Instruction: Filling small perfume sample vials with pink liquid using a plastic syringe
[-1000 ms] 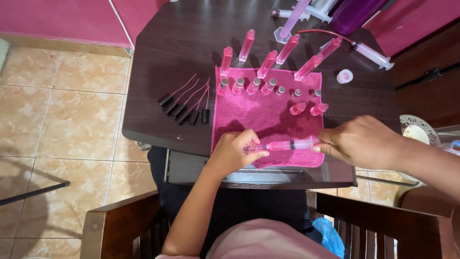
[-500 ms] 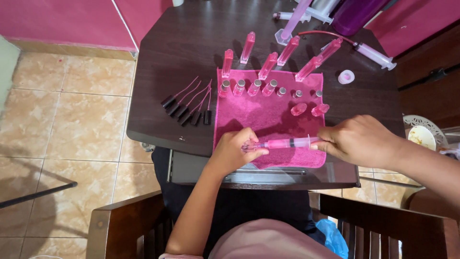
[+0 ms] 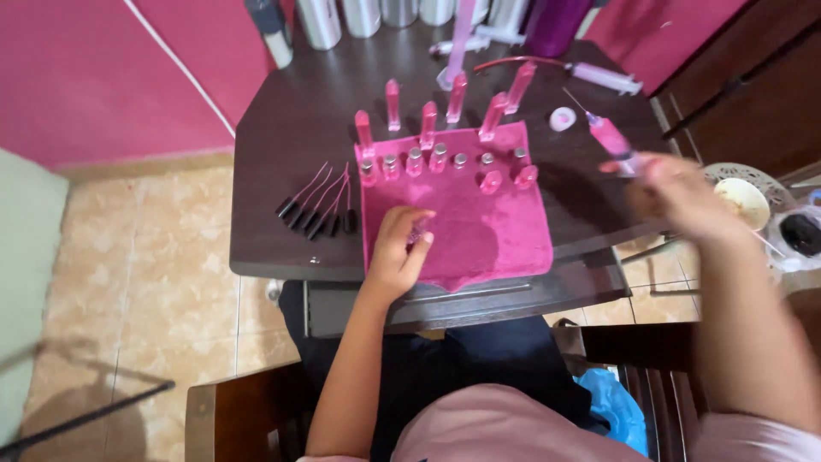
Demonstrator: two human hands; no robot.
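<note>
Now we are holding a small clear lip gloss tube (image 3: pixel 418 233) in our left hand (image 3: pixel 398 257), fingers curled around it, low over the pink towel (image 3: pixel 496 231). Our right hand (image 3: pixel 676 192) is blurring off to the right, clenching a pink-filled syringe (image 3: pixel 611 139) with its needle pointing up and away from us.

As we are judging it, we are working through the filling step: one tube held ready, the syringe carrying the pink gloss. The next move is calling for the syringe tip to meet the mouth of the tube in our left hand, so the tube is needing a steady, upright hold.

Just beyond our left hand, a row of capped little tubes (image 3: pixel 428 161) is standing along the towel's far edge, and behind them taller pink filled tubes (image 3: pixel 457 96) are standing upright. To the left of our left hand, black-handled applicator wands (image 3: pixel 316 205) are lying in a fan on the dark table (image 3: pixel 282 154). Near the right hand, a small round white lid (image 3: pixel 562 119) is sitting, and a second large syringe (image 3: pixel 603 77) is lying beyond it. Silver canisters (image 3: pixel 363 15) are lining the far edge; their labels are too small to tell.
</note>
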